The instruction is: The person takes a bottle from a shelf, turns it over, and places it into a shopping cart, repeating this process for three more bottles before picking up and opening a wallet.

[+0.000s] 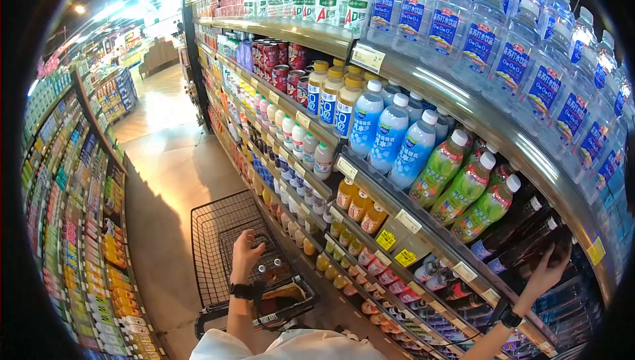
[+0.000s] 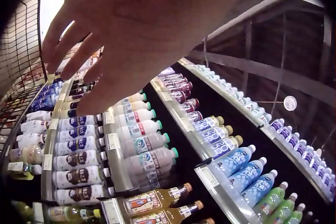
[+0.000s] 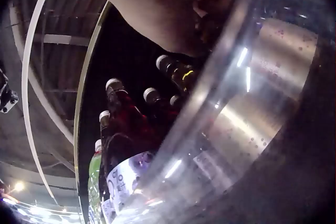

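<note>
My right hand reaches into the shelf row of dark drink bottles, just beneath the upper shelf's edge. Its fingers overlap a dark bottle near the back; I cannot tell if they grip it. In the right wrist view the hand appears above several bottles with pale caps, one a dark red bottle with a white label below it. Over the shopping cart hangs my left hand, fingers loosely bent, holding nothing. Two white-capped bottles lie in the cart below it.
Green bottles and blue bottles stand left of the dark ones. Clear water bottles line the shelf above. A price-tagged shelf edge runs along the aisle. Another stocked shelf stands across the aisle floor.
</note>
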Demonstrator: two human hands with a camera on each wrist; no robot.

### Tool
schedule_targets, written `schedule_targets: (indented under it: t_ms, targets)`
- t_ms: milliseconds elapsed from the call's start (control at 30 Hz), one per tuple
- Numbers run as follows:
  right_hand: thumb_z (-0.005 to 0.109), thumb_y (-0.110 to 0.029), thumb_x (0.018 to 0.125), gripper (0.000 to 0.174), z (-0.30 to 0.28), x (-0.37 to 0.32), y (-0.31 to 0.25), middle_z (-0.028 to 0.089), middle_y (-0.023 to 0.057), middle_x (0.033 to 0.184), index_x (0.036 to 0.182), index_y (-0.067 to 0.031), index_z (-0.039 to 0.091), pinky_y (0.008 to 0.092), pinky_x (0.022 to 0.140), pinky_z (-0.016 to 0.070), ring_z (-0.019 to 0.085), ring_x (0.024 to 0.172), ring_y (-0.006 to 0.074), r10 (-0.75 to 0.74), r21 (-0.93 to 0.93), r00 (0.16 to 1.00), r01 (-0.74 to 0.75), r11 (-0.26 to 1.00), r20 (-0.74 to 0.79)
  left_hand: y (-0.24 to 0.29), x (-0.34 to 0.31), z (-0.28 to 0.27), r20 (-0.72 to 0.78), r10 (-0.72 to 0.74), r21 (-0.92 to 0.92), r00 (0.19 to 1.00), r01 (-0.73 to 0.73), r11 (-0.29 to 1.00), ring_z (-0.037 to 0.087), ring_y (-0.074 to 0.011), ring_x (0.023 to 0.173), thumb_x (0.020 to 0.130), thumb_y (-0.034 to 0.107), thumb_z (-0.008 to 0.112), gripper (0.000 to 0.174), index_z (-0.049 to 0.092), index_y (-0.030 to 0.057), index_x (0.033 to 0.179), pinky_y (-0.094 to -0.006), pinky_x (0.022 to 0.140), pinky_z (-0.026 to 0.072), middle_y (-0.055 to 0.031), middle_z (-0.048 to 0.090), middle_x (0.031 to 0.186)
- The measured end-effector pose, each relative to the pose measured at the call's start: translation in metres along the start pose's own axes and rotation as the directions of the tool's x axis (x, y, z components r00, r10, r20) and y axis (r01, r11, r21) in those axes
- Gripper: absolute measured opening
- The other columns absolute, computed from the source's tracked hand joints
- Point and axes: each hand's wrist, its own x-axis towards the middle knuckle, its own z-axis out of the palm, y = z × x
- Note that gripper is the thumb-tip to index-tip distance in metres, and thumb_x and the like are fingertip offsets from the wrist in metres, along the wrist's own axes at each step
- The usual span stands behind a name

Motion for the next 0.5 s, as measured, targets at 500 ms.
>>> schedule_targets:
  t_ms: [500]
  targets:
    - [0.071,-0.021,0.101,0.046,-0.026,-0.048,-0.001,0.068,0.0231,0.118,0.135,0.0066,0.057,0.0392,0.080,0.0584,0.071,0.102,0.0294,0.164,0.024,0.980,-0.162,0.986,-0.111,0.052,0.006,-0.011,-0.130,0.290,0.086,0.948,-0.281,0.956,0.068,-0.0333,0.109,0.086,0.018,0.079,0.046,0.062,0.0079,0.128,-0.0436,0.092,0.0554,-0.0168,0.070,0.115]
